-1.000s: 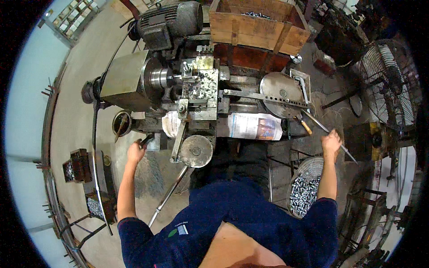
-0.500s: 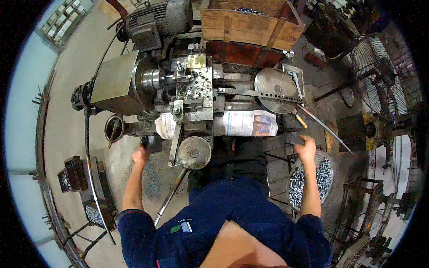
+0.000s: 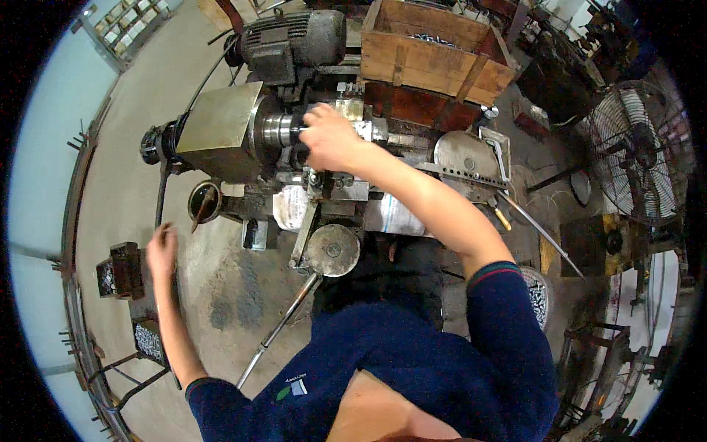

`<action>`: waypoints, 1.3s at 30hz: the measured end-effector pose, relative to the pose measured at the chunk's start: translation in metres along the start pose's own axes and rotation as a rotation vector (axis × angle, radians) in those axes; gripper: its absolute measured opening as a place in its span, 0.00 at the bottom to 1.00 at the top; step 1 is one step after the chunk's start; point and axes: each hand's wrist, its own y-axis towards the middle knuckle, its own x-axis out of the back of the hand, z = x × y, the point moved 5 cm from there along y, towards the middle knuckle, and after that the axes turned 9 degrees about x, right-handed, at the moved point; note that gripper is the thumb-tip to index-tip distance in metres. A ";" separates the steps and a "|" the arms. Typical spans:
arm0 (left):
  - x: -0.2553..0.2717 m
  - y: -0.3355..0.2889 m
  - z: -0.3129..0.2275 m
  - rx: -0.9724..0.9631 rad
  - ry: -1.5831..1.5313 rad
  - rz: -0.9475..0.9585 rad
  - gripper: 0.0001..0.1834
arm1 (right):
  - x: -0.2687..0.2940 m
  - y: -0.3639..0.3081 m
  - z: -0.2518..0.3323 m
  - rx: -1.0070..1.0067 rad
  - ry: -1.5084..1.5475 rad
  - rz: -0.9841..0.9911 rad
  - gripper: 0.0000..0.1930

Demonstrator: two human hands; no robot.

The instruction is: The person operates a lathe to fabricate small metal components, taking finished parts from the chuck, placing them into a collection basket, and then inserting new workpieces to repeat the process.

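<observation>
My right hand (image 3: 329,138) reaches across the machine, its fingers bent in against the end of the shiny round spindle (image 3: 277,132). Whatever is between those fingers is hidden. My left hand (image 3: 162,253) is out at the left, closed round the long lever (image 3: 160,197) that hangs from the machine's left end; its fingers are slightly blurred. Below my right wrist sits the metal tool slide (image 3: 346,188), partly covered by my forearm. A round steel disc (image 3: 333,250) with a handle rod lies in front of it.
A wooden crate (image 3: 434,59) of metal parts stands at the back, beside an electric motor (image 3: 298,40). To the right are a perforated bar (image 3: 471,179), a large fan (image 3: 635,151) and a basket of bolts (image 3: 536,298). A pot (image 3: 205,201) stands left of the machine.
My right hand has moved from above the bolt basket up and left to the spindle. My left hand has moved left and down onto the lever. The view has shifted slightly.
</observation>
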 end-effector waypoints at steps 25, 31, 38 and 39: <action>-0.038 -0.036 0.043 0.084 -0.252 0.260 0.12 | 0.142 -0.062 -0.141 -0.486 -0.405 -0.251 0.29; -0.030 -0.046 0.083 0.261 -0.297 0.227 0.21 | 0.150 -0.222 -0.106 -0.508 -0.030 -0.304 0.23; -0.037 -0.030 0.100 0.290 -0.191 0.267 0.27 | 0.075 -0.596 -0.030 -1.504 -0.027 0.113 0.14; -0.049 -0.017 0.094 0.270 -0.258 0.310 0.26 | 0.030 -0.684 -0.007 -1.454 -0.154 0.339 0.12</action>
